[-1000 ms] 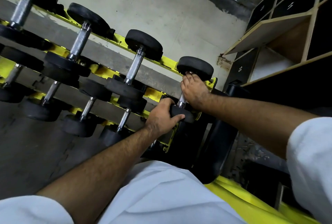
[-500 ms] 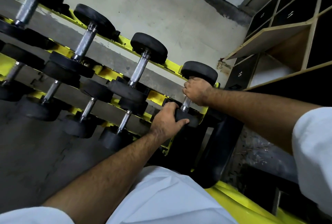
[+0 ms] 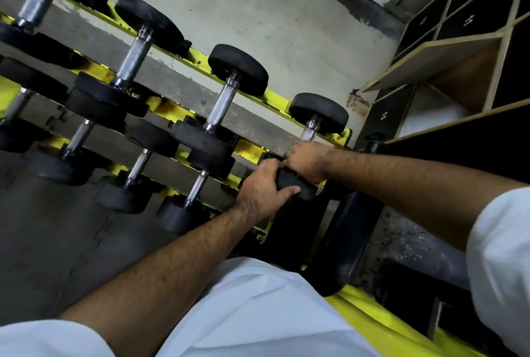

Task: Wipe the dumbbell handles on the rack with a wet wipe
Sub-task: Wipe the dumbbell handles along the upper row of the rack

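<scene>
Head view, looking down on a yellow rack (image 3: 274,95) of black dumbbells; rightmost dumbbell (image 3: 318,111) on the upper tier, at the rack's right end; left hand (image 3: 262,191) curled over its near weight head, thumb along the front edge; right hand (image 3: 308,160) wrapped round the lower part of its chrome handle (image 3: 311,131), bare metal showing above the knuckles; wet wipe not visible, hidden or not under the right hand, cannot tell; wooden cubby shelves (image 3: 447,61) to the right.
</scene>
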